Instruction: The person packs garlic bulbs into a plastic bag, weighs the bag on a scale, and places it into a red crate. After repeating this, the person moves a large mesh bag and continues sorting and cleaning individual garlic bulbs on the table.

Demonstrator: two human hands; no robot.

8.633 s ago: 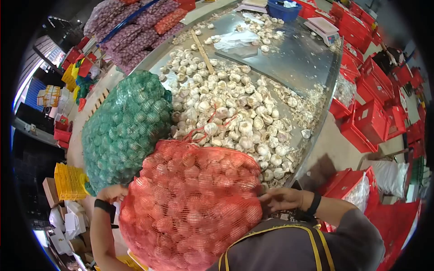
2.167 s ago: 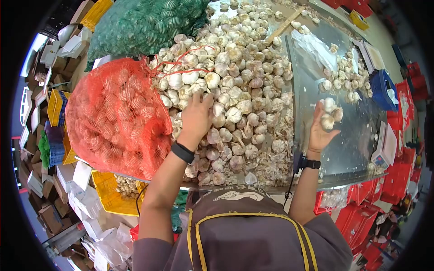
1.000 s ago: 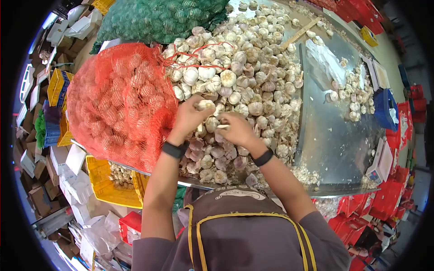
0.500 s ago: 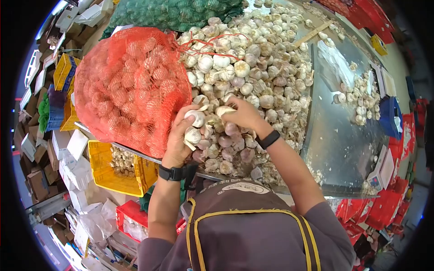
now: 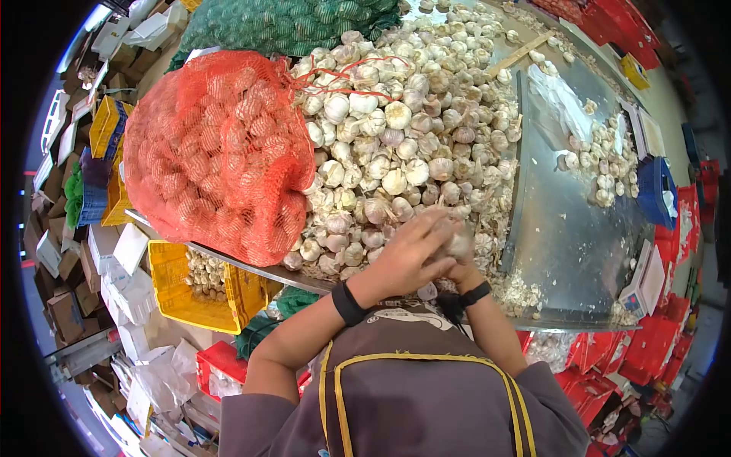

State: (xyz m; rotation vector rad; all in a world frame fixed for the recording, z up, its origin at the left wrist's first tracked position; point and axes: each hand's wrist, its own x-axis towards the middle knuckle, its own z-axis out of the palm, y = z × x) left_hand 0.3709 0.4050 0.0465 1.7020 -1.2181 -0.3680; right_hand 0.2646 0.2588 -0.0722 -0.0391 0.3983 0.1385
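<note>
My left hand reaches across to the right, its fingers curled at a garlic bulb that is smeared by motion. Close against it is my right hand, partly covered by the left, its fingers also closed around the bulb. Both hands are together near the front edge of the table, above the garlic heap. Loose bulbs with whitish and purplish skins lie just beyond the fingers. Whether a second bulb is inside the hands is hidden.
A red mesh sack of garlic stands left of the heap, with a green mesh sack behind. A yellow crate sits below the table's left edge. On the metal tabletop at right lie more bulbs and a white glove-like item.
Both hands have moved right and towards my body, coming together. Before, the left held garlic bulbs beside the red sack while the right gripped a bulb over the heap.
</note>
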